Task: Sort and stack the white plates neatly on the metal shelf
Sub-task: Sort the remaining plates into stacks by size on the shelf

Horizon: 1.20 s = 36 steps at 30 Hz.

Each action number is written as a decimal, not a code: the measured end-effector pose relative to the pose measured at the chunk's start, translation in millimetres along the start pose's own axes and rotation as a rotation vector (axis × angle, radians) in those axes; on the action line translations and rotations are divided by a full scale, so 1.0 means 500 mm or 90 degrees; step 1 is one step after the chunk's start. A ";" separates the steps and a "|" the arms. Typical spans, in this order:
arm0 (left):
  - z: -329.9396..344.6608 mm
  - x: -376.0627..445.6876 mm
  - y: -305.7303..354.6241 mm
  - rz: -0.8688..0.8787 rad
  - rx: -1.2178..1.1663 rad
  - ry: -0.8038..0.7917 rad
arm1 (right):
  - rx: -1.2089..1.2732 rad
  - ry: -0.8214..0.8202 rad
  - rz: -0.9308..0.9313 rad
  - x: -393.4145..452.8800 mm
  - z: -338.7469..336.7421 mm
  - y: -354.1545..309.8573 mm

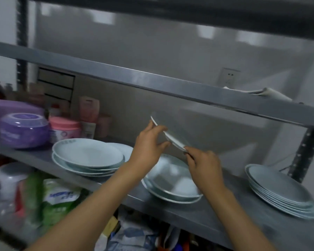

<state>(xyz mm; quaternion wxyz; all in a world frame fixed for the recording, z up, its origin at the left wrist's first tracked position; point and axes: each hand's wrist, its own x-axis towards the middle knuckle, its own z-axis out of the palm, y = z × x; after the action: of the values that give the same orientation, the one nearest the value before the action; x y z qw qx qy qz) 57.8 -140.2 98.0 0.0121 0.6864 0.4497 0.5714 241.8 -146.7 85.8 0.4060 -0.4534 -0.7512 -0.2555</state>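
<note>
- Both hands are holding one plate (170, 138) up in the air, tilted almost on edge, right over the middle stack (172, 185) on the shelf (225, 211).
- Left hand (149, 144) is gripping the plate's upper edge, fingers curled round it. Right hand (205, 165) is pinching the lower rim.
- Three piles are sitting on the shelf so far: left stack (87, 158), the middle one, and the right stack (279, 192), which is looking like the tallest and tidiest.
- Left stack is looking a bit off-centre, with another plate (126, 149) peeking out behind it, so that bit probably still needs sorting.
- Middle stack is blurry, can't count it or tell how neat it is.
- My guess is we're somewhere mid-task: piles are forming, but this plate still needs a home and the stacks aren't matched up yet.
- Jars and bottles (24, 131) are crowding the shelf's left end, near the left stack.
</note>
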 end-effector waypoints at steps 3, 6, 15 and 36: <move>-0.086 0.010 -0.034 -0.091 0.132 -0.004 | -0.018 -0.045 -0.028 0.035 0.040 -0.059; -0.169 0.011 -0.076 -0.117 0.231 0.044 | -0.055 -0.115 -0.059 0.061 0.080 -0.114; -0.259 -0.026 -0.165 -0.129 0.277 0.038 | -0.188 -0.239 -0.256 0.089 0.154 -0.229; -0.194 -0.040 -0.188 -0.042 0.374 -0.250 | 0.026 -0.323 -0.213 0.047 0.201 -0.256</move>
<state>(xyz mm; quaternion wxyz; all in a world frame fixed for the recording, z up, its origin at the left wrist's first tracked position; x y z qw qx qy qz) -74.9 -145.4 66.2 -0.0813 0.7428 0.6055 0.2738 83.9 -118.5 49.4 0.1672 -0.3643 -0.8978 -0.1821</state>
